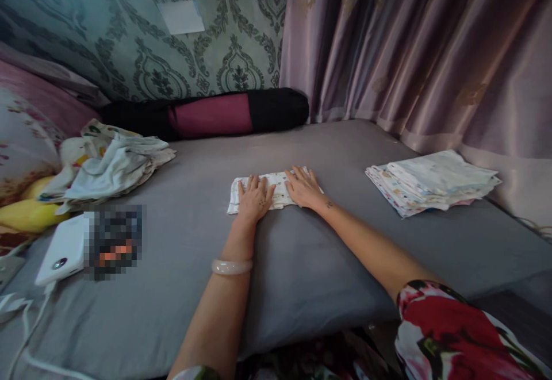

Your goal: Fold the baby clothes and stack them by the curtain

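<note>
A white printed cloth (278,187), folded into a narrow strip, lies flat on the grey sheet in front of me. My left hand (256,197) rests palm down on its left part, fingers spread. On its right part my right hand (303,187) presses flat, fingers also apart. Neither hand grips the cloth; both cover much of it. To the right sits a stack of folded cloths (435,181). Over on the left is a loose heap of pale, crumpled cloths (116,164).
A black and maroon long bag (211,115) lies along the patterned wall. Purple curtains (366,41) hang at the right. At the left are a white power bank (62,248) with a cable, a blurred-out item (115,242) and a yellow cushion-like thing (30,214).
</note>
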The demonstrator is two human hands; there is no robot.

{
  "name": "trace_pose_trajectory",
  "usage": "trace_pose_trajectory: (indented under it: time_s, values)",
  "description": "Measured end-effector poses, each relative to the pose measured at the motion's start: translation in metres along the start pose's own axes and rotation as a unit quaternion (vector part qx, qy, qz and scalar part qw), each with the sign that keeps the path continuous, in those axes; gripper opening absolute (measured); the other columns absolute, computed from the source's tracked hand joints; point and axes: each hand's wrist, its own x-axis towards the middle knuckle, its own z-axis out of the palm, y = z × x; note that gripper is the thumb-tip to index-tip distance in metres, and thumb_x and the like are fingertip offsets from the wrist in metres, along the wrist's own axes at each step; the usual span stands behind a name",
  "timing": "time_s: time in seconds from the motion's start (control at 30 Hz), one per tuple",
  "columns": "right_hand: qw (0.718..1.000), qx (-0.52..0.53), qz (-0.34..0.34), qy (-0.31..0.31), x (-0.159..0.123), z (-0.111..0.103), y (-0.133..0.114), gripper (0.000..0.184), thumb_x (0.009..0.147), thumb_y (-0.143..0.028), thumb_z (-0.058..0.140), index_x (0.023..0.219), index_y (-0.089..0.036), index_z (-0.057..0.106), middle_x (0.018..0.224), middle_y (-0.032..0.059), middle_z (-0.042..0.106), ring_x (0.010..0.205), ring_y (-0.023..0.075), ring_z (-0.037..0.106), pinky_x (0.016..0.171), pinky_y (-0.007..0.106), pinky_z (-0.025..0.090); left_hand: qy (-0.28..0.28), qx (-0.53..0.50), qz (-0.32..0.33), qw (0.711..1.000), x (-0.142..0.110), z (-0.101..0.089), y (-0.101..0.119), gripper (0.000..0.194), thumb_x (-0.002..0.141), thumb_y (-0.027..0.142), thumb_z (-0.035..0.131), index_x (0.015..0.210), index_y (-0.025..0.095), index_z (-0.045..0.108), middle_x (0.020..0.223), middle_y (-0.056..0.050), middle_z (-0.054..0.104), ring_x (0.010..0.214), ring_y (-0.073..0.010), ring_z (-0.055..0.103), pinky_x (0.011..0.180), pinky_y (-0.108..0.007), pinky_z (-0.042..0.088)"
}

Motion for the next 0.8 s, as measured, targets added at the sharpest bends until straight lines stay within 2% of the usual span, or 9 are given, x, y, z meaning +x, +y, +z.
trace_pose_trajectory:
  time_s: [0.07,0.23,0.57,0.7,0.8]
  values:
    - [1.0,-0.01,0.014,0.008,-0.002,-0.001,0.006,0.054,0.1,-0.035,0.025,0.148,-0.014,0.037,0.157,0.0156,0.028,0.144,0.0301,0.024,0.116,0.052,0.015,-0.018,0.0,0.01,1.0,-0.001,-0.002,0.001,0.06,0.097,0.053,0.026,0.142,0.017,0.044,0.152,-0.017,0.038,0.145,-0.0296,0.026,0.117,-0.056,0.012]
    - [0.999,-0.021,0.024,0.011,-0.005,0.004,0.012,0.056,0.1,-0.037,0.022,0.147,-0.013,0.039,0.155,0.0158,0.033,0.143,0.0299,0.027,0.112,0.047,0.024,-0.064,0.002,0.018,0.998,-0.001,-0.001,0.001,0.08,0.09,0.068,0.032,0.148,0.013,0.034,0.155,-0.021,0.03,0.146,-0.0331,0.021,0.116,-0.058,0.011]
    - [1.0,-0.006,0.029,-0.007,-0.002,0.006,0.015,0.057,0.1,-0.039,0.023,0.149,-0.014,0.036,0.156,0.015,0.03,0.145,0.029,0.023,0.114,0.045,0.023,-0.076,-0.004,0.009,0.997,0.001,-0.001,-0.002,0.076,0.09,0.066,0.035,0.148,0.018,0.035,0.157,-0.018,0.028,0.147,-0.0317,0.02,0.117,-0.056,0.012]
    - [0.994,0.088,0.038,-0.06,0.011,-0.002,0.027,0.055,0.099,-0.036,0.03,0.147,-0.012,0.038,0.155,0.0148,0.033,0.142,0.0248,0.03,0.114,0.038,0.026,-0.081,-0.022,0.014,0.996,0.006,0.0,-0.009,0.07,0.089,0.063,0.04,0.145,0.019,0.04,0.156,-0.016,0.032,0.146,-0.0307,0.024,0.116,-0.056,0.015]
    - [0.973,0.205,0.094,-0.059,0.022,-0.013,0.041,0.053,0.097,-0.028,0.037,0.146,-0.008,0.038,0.148,0.0165,0.044,0.133,0.0186,0.044,0.106,0.028,0.035,-0.066,-0.058,0.033,0.996,0.012,-0.004,-0.021,0.057,0.092,0.051,0.043,0.138,0.017,0.048,0.146,-0.015,0.047,0.137,-0.0252,0.041,0.114,-0.044,0.028]
